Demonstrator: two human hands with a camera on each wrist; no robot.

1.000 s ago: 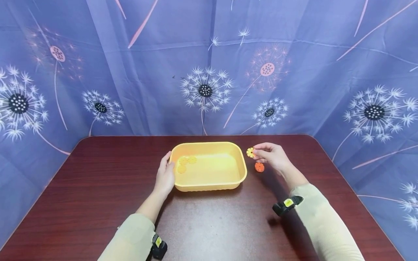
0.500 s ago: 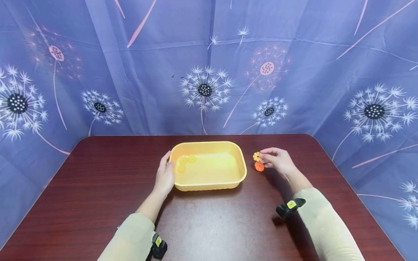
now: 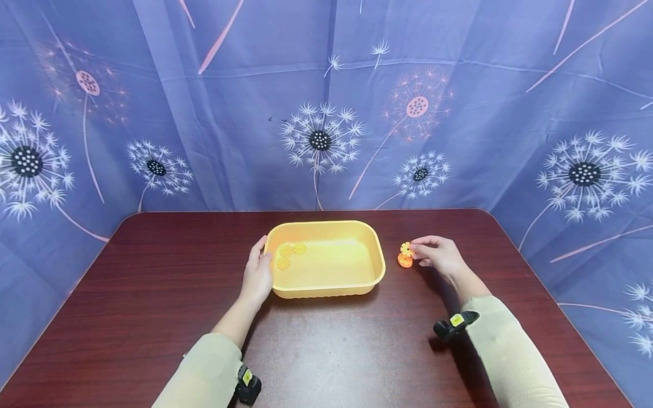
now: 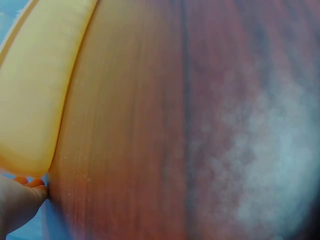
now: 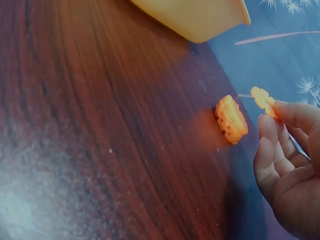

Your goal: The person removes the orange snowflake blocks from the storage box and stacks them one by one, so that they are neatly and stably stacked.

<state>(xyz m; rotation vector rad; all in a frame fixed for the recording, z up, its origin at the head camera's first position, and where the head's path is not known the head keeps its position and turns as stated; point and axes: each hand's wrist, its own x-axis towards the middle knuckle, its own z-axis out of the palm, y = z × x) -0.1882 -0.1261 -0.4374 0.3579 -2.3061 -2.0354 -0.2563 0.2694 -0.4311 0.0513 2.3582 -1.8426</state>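
A yellow plastic basin stands on the table, and my left hand grips its left end, with the fingers along the outer wall. My right hand, right of the basin, pinches a yellow-orange flower-shaped plastic disc between thumb and fingertips. The disc is held upright, close over a short stack of orange flower discs. In the right wrist view the stack shows several layers, and the pinched disc is apart from it. Several yellow flower discs lie inside the basin at its left end.
The dark red-brown wooden table has its far edge just behind the basin. A blue curtain with dandelion prints hangs behind and beside it. Black camera straps sit on both wrists.
My right hand has moved right and slightly nearer, bringing the pinched disc from beside the basin to over the orange stack. My left hand and the basin have stayed still.
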